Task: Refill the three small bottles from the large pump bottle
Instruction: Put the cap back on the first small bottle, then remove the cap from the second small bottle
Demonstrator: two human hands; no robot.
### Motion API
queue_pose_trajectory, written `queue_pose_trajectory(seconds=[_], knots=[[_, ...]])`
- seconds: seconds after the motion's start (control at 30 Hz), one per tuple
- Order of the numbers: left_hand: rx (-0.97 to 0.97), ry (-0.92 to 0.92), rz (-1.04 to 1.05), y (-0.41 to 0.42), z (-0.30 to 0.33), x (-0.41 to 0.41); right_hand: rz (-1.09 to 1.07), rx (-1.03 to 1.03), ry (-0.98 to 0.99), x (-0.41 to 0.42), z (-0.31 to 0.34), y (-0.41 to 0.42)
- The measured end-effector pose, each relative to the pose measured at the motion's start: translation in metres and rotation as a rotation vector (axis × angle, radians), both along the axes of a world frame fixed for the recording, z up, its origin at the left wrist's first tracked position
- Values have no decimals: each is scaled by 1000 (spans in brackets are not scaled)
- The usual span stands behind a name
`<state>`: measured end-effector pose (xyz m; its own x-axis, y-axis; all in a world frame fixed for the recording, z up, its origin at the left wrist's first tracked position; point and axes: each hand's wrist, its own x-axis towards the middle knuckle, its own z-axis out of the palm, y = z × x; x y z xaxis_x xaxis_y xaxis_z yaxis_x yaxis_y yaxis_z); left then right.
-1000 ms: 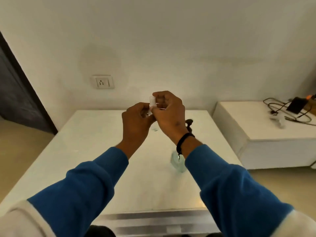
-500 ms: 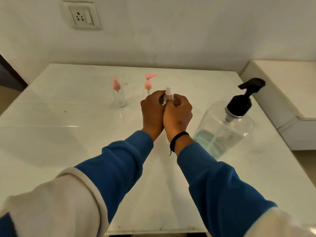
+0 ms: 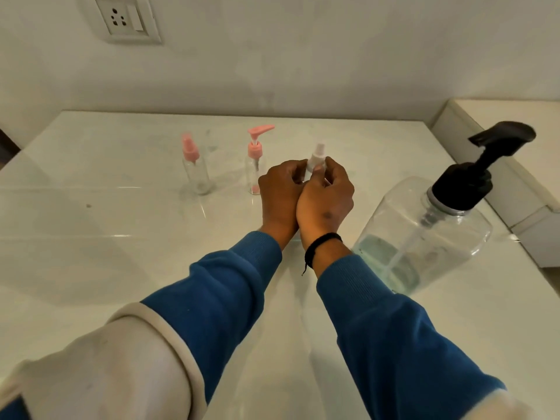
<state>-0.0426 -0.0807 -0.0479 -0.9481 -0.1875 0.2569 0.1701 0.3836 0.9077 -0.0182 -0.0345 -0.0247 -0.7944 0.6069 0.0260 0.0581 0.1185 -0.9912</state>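
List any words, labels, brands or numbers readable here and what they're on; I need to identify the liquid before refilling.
None can be read.
Large pump bottle: clear, no label showing.
Two pink-topped small bottles: no print visible.
Small bottle held by the left hand and right hand: mostly hidden.
Wall socket: no marking legible.
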Motion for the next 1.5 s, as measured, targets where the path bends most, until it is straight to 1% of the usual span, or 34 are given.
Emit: queue_pose_trajectory(seconds=[0.17, 0.3, 0.47, 0.57, 0.67, 0.73, 0.8, 0.97, 1.07, 1.17, 1.33, 1.5], knots=[[-3, -18, 9, 0, -4, -2, -1, 2, 0, 1, 0, -1], [24, -68, 30, 1, -9, -2, 5, 9, -10, 0, -4, 0], [34, -88, 33, -3, -12, 3, 13, -55, -50, 5, -10, 2], [38, -109, 17, -11, -11, 12, -54, -75, -37, 13, -11, -6], [-10, -95, 16, -27, -9, 27, -108, -70, -15, 27, -13, -22], [-77, -83, 56, -41, -7, 39, -75, -52, -3, 36, -15, -34], [-92, -69, 130, -56, -5, 50, 13, -12, 0, 39, -17, -44], [32, -55, 292, -68, 5, 56, 200, -16, -40, 33, -13, -54], [106, -68, 294, -67, 6, 48, 290, 4, -49, 26, -10, -52], [98, -69, 272, -65, 5, 40, 355, 25, -54, 17, -11, -49], [136, -84, 258, -67, 0, 31, 364, 13, -55, 9, -14, -50], [92, -97, 282, -70, 2, 30, 339, 15, -52, 10, -10, -51]])
